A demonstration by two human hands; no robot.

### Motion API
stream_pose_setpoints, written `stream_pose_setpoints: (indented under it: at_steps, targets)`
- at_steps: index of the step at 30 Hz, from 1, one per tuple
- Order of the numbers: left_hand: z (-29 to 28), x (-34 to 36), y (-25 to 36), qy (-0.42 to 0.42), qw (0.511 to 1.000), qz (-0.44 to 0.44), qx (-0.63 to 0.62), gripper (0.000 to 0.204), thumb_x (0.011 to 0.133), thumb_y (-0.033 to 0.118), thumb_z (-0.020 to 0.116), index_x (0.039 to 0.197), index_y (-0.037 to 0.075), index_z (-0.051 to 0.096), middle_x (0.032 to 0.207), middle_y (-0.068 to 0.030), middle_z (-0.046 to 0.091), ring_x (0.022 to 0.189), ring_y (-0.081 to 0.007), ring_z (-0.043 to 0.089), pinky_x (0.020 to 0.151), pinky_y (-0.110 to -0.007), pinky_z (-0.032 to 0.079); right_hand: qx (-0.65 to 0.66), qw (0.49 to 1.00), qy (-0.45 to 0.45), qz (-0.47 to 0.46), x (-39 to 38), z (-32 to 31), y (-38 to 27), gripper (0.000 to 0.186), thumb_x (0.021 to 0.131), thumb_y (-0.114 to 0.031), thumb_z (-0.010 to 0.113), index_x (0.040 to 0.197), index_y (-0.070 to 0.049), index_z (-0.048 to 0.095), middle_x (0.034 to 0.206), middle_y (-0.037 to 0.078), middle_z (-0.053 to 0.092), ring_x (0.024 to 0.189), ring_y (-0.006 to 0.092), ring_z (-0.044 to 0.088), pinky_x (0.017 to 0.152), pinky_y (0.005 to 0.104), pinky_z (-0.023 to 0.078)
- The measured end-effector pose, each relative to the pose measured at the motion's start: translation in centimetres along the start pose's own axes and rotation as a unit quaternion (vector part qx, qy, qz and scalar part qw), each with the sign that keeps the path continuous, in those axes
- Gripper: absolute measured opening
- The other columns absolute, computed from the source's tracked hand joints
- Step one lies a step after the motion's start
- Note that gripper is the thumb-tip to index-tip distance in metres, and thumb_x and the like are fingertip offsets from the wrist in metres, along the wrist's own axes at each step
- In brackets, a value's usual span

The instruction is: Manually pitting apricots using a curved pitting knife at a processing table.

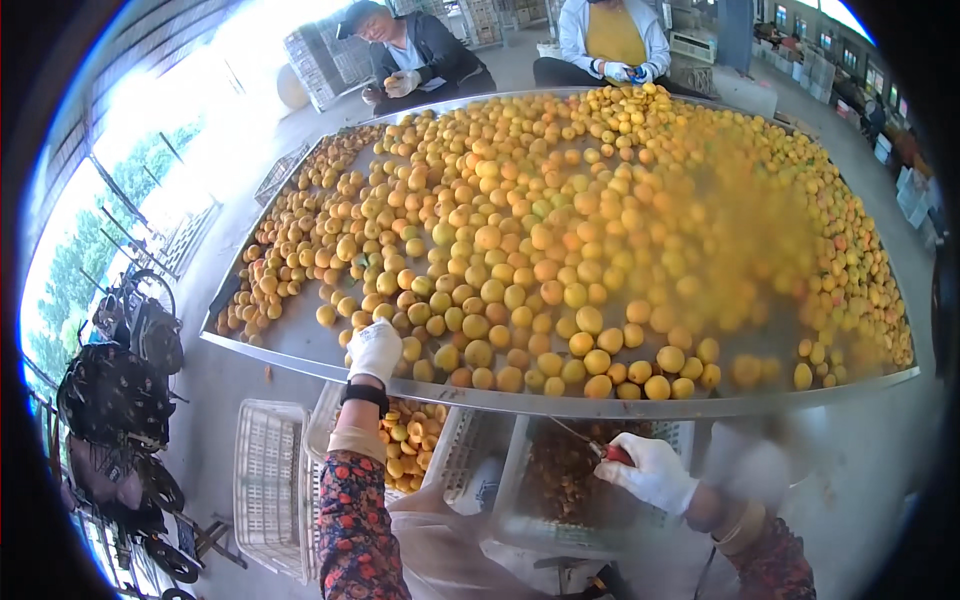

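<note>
My left hand (375,352), in a white glove with a dark band at the wrist, is at the near edge of a metal table (290,357). Its fingers are curled among the yellow-orange apricots (478,352), and what they hold, if anything, is hidden. Lower and to the right, my white-gloved right hand (655,474) is closed on a red-handled tool (615,455) with a thin metal shaft. Beneath the shaft stands a crate (512,470) with brown pieces inside. Halved apricots (408,440) fill another crate below my left hand.
An empty white plastic crate (268,480) stands at the left. Two people sit across the table, one holding an apricot-coloured piece in a gloved hand (403,83), the other with both gloved hands (625,72) together. Motorbikes (120,400) are parked far left. A blurry smear covers the right side.
</note>
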State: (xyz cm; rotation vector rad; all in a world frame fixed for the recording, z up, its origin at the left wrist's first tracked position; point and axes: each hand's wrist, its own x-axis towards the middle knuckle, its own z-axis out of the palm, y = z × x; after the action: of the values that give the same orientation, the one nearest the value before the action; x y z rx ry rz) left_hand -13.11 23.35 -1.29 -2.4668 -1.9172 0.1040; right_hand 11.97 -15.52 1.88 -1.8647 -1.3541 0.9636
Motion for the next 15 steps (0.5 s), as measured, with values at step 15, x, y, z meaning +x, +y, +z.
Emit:
stream_pose_setpoints:
  at_steps: [15]
  targets:
    - [-7.7, -13.3, 6.1, -0.224, 0.374, 0.195, -0.879, 0.041, 0.089, 0.011, 0.053, 0.128, 0.001, 0.045, 0.103, -0.0078, 0.060, 0.085, -0.0190, 0.059, 0.079, -0.033, 0.047, 0.365, 0.918, 0.054, -0.146, 1.8, 1.0, -4.6, 0.020, 0.098, -0.007, 0.047, 0.115, 0.000, 0.053, 0.084, 0.000, 0.050, 0.071, 0.0069, 0.046, 0.063, 0.0212, 0.040]
